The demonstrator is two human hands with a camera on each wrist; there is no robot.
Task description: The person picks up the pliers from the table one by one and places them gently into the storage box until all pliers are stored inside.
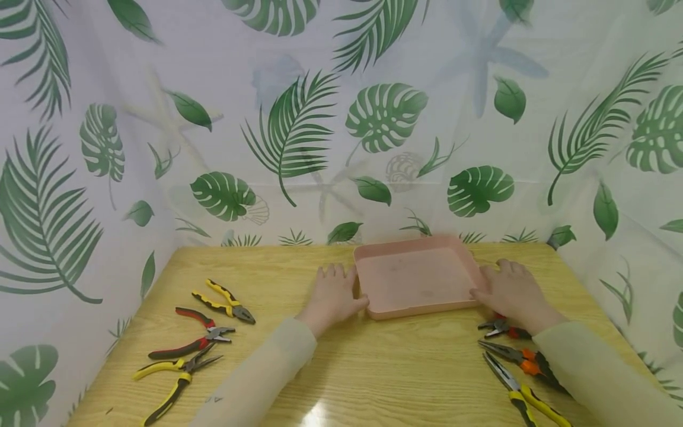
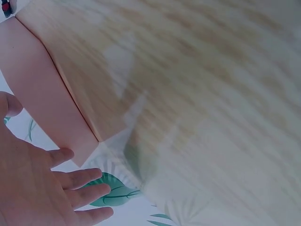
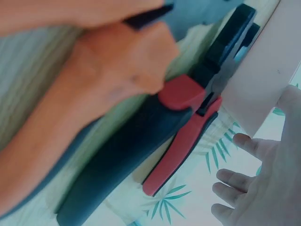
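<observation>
A shallow pink rectangular tray (image 1: 418,276) stands toward the back of the wooden table. At its left side is my left hand (image 1: 335,295), thumb by the near left corner. The left wrist view shows this hand (image 2: 42,183) with fingers spread along the tray's side wall (image 2: 47,89). My right hand (image 1: 512,293) is at the tray's right end, its thumb on the rim near the front corner. Seen from the right wrist, its fingers (image 3: 237,181) are extended and spread beside the wall. Red-and-black pliers (image 3: 183,108) lie just below that hand.
On the table's left lie yellow-and-black pliers (image 1: 229,303), red-and-black pliers (image 1: 197,337) and yellow long-nose pliers (image 1: 181,376). Orange-and-black pliers (image 1: 525,359) and yellow-handled long-nose pliers (image 1: 514,388) lie at the right front. Leaf-patterned cloth (image 1: 320,148) rises behind the table (image 1: 373,367).
</observation>
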